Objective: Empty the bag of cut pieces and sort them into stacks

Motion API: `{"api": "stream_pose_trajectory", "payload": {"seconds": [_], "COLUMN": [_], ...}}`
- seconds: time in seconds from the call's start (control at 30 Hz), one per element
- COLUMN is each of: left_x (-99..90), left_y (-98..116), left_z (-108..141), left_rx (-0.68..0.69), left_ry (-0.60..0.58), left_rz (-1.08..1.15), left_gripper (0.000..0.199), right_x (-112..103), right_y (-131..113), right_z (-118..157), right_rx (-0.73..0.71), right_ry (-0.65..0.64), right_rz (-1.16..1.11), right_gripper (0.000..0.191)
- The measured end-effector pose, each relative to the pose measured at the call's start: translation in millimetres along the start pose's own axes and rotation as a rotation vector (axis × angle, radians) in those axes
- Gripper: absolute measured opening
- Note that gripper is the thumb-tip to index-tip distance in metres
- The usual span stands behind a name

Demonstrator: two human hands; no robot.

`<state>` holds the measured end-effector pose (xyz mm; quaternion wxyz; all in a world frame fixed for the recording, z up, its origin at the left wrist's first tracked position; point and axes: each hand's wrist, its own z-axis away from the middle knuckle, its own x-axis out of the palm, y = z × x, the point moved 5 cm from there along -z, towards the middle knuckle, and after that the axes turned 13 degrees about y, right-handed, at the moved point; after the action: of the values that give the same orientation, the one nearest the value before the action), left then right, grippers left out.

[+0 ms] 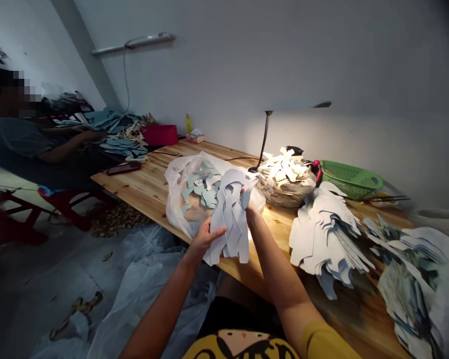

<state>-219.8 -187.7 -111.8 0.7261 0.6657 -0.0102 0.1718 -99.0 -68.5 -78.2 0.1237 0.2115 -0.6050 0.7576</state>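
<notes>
A pale, die-cut sheet piece with curved slots and wavy strips is held up over the table's near edge. My left hand grips its lower left side, the thumb lying across the front. Around its upper right side my right hand is closed, its fingers partly hidden by the material. Whether it is one layer or several I cannot tell. Just behind it a clear plastic bag lies spread open, with blue-grey cut scraps inside.
To the right lie a fanned stack of white cut pieces and another pile. Behind stand a heap of pale scraps, a lamp and a green basket. Another person sits at left. Plastic sheeting covers the floor.
</notes>
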Motion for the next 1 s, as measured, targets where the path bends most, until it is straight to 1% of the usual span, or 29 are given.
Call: {"api": "stream_pose_trajectory", "payload": {"seconds": [0.03, 0.1, 0.17, 0.2, 0.23, 0.27, 0.3, 0.33, 0.37, 0.4, 0.43, 0.47, 0.5, 0.53, 0.57, 0.63, 0.7, 0.77, 0.87, 0.93, 1.0], "left_x": [2.1, 4.3, 5.0, 5.1, 5.7, 6.9, 8.8, 11.2, 13.9, 16.5, 18.3, 19.4, 20.0, 20.1, 19.8, 17.1, 10.9, 1.7, -9.9, -12.5, -11.0], "left_y": [-10.0, -31.0, -47.0, -51.1, -52.3, -51.2, -48.5, -44.7, -40.7, -37.1, -34.4, -33.1, -33.1, -34.3, -36.3, -40.7, -44.7, -46.5, -43.6, -41.2, -40.8], "left_z": [1.9, 6.9, 13.8, 17.5, 20.5, 22.1, 21.8, 19.0, 13.7, 6.1, -3.0, -12.7, -21.8, -29.6, -35.5, -41.3, -40.7, -37.2, -32.8, -32.9, -35.3], "left_rx": [0.007, 0.039, 0.103, 0.151, 0.209, 0.266, 0.319, 0.361, 0.388, 0.392, 0.366, 0.317, 0.258, 0.2, 0.154, 0.112, 0.1, 0.088, 0.081, 0.066, 0.038], "left_ry": [0.026, 0.08, 0.149, 0.192, 0.236, 0.273, 0.299, 0.315, 0.322, 0.325, 0.328, 0.335, 0.342, 0.349, 0.357, 0.386, 0.437, 0.517, 0.618, 0.631, 0.612], "left_rz": [-0.079, -0.318, -0.609, -0.747, -0.867, -0.966, -1.042, -1.098, -1.137, -1.153, -1.136, -1.09, -1.026, -0.956, -0.894, -0.81, -0.746, -0.683, -0.629, -0.619, -0.623], "left_gripper": [0.066, 0.064, 0.066, 0.069, 0.073, 0.074, 0.074, 0.071, 0.067, 0.063, 0.059, 0.055, 0.05, 0.045, 0.039, 0.028, 0.021, 0.022, 0.025, 0.024, 0.026], "right_x": [-21.8, -64.2, -99.6, -113.0, -123.5, -130.7, -133.5, -130.9, -123.2, -111.7, -98.9, -87.2, -78.1, -72.2, -69.4, -69.0, -69.8, -69.9, -73.3, -82.2, -95.7], "right_y": [3.2, 9.4, 13.6, 14.2, 12.3, 7.4, -0.1, -8.4, -15.4, -19.3, -18.8, -13.8, -6.0, 2.6, 10.3, 20.4, 24.2, 25.5, 23.4, 17.7, 8.6], "right_z": [1.5, 11.4, 31.8, 45.1, 59.7, 75.0, 90.0, 102.7, 110.9, 113.1, 109.1, 100.4, 89.6, 78.5, 68.3, 52.9, 45.0, 42.2, 41.6, 40.7, 37.7], "right_rx": [0.001, -0.01, -0.056, -0.087, -0.145, -0.242, -0.375, -0.526, -0.667, -0.769, -0.803, -0.76, -0.674, -0.574, -0.479, -0.343, -0.282, -0.248, -0.235, -0.244, -0.278], "right_ry": [0.077, 0.241, 0.41, 0.492, 0.588, 0.693, 0.792, 0.857, 0.861, 0.797, 0.676, 0.536, 0.42, 0.35, 0.328, 0.371, 0.424, 0.429, 0.431, 0.508, 0.616], "right_rz": [0.056, 0.131, 0.185, 0.197, 0.216, 0.256, 0.323, 0.412, 0.518, 0.633, 0.741, 0.832, 0.921, 1.013, 1.1, 1.238, 1.333, 1.393, 1.401, 1.331, 1.177], "right_gripper": [0.028, 0.029, 0.031, 0.032, 0.031, 0.031, 0.031, 0.03, 0.029, 0.028, 0.026, 0.024, 0.022, 0.021, 0.021, 0.031, 0.046, 0.052, 0.041, 0.035, 0.033]}}
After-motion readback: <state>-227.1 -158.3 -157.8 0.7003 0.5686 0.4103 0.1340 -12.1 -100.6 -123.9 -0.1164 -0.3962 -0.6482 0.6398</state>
